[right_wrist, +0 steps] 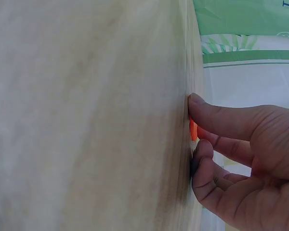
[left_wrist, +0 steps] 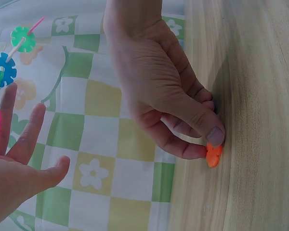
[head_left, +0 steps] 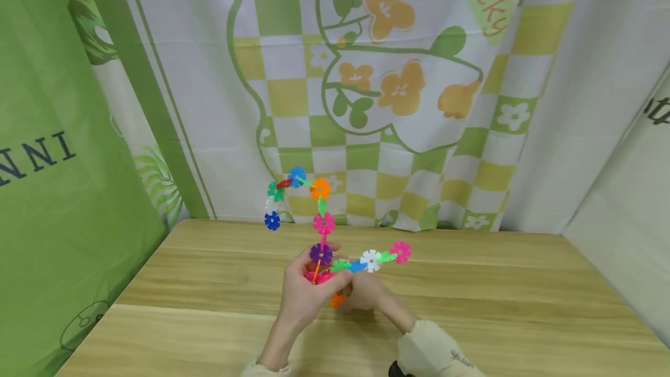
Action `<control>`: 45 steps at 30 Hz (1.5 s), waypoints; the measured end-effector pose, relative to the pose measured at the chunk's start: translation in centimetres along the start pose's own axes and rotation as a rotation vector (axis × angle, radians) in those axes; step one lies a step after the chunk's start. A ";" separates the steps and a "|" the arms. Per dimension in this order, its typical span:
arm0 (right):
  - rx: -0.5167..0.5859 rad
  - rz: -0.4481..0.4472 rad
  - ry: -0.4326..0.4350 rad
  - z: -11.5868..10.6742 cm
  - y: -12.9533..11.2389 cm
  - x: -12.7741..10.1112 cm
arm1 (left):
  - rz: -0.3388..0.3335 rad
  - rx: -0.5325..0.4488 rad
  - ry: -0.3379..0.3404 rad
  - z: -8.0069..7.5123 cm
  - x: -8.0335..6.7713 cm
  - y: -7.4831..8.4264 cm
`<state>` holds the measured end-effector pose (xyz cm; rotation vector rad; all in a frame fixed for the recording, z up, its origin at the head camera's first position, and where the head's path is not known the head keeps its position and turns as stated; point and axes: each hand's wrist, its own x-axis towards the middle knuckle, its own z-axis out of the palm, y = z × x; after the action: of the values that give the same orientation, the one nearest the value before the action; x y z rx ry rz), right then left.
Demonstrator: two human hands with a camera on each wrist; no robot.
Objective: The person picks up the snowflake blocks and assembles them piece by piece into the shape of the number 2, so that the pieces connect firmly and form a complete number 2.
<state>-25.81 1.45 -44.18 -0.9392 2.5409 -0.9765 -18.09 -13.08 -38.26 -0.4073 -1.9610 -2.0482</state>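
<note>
A branching chain of colourful notched plastic snowflake discs (head_left: 324,223) rises above the table from my left hand (head_left: 306,290). That hand holds it near the purple and pink discs, and some fingers stretch out behind. One branch bends over to the left at the top; another runs right to a pink disc (head_left: 401,252). Low behind the left hand, my right hand (head_left: 366,292) pinches an orange snowflake disc (left_wrist: 213,155) close to the tabletop. In the right wrist view the disc's orange edge (right_wrist: 193,130) shows between thumb and fingers. The left hand partly covers the chain's lower joints.
Both hands are over a wood-grain table (head_left: 497,307). A patterned curtain (head_left: 282,98) hangs behind its far edge, with a green cloth (head_left: 63,202) at the left and a pale one (head_left: 628,202) at the right.
</note>
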 end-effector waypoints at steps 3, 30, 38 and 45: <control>-0.013 -0.049 -0.002 0.1 0.1 0.0 | 0.006 -0.005 0.001 0.0 0.0 0.0; 0.300 -0.124 0.191 -2.7 0.6 -5.5 | -0.052 -0.015 0.012 0.5 -0.1 0.0; 0.460 -0.048 0.328 -5.3 -0.3 -8.1 | -0.062 0.005 0.025 0.2 -0.1 0.3; 0.509 -0.016 0.449 -7.7 -0.9 -9.9 | -0.084 0.047 0.042 0.0 -0.1 0.5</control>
<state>-21.31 11.26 -37.80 -0.6418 2.3973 -1.8979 -17.81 -13.15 -37.78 -0.2741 -2.0300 -2.0386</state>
